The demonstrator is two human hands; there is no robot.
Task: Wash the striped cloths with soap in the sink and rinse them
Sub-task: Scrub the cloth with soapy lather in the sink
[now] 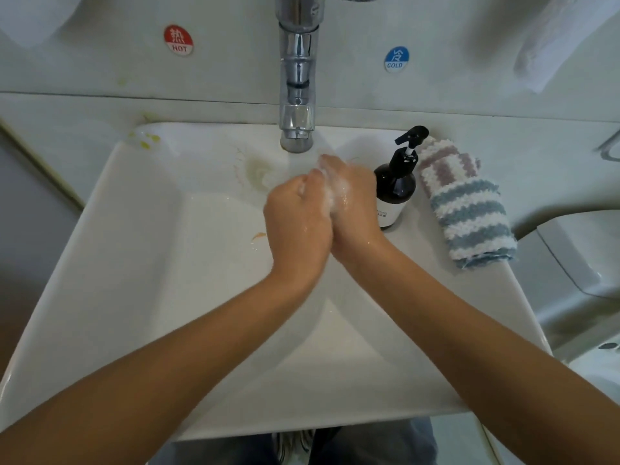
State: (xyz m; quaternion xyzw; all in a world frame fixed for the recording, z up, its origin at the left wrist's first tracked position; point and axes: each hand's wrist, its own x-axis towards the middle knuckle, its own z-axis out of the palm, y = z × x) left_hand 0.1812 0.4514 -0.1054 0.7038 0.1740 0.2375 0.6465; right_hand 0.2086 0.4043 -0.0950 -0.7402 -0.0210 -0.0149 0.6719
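Observation:
My left hand [297, 219] and my right hand [352, 199] are pressed together over the white sink [141, 263], just below the chrome tap [298, 95]. White soap foam covers the fingers where they meet. The left hand lies partly over the right, its fingers loosely bent. Neither hand holds a cloth. Two folded striped cloths lie on the sink's right rim: a pink-and-white cloth [446, 166] at the back and a blue-and-white cloth [469, 223] in front of it. A dark pump soap bottle [396, 189] stands between my right hand and the cloths.
Red HOT [178, 40] and blue COLD [396, 59] stickers sit on the wall beside the tap. Yellowish stains mark the sink's back left corner [147, 139]. A grey fixture [577, 250] stands to the right of the sink.

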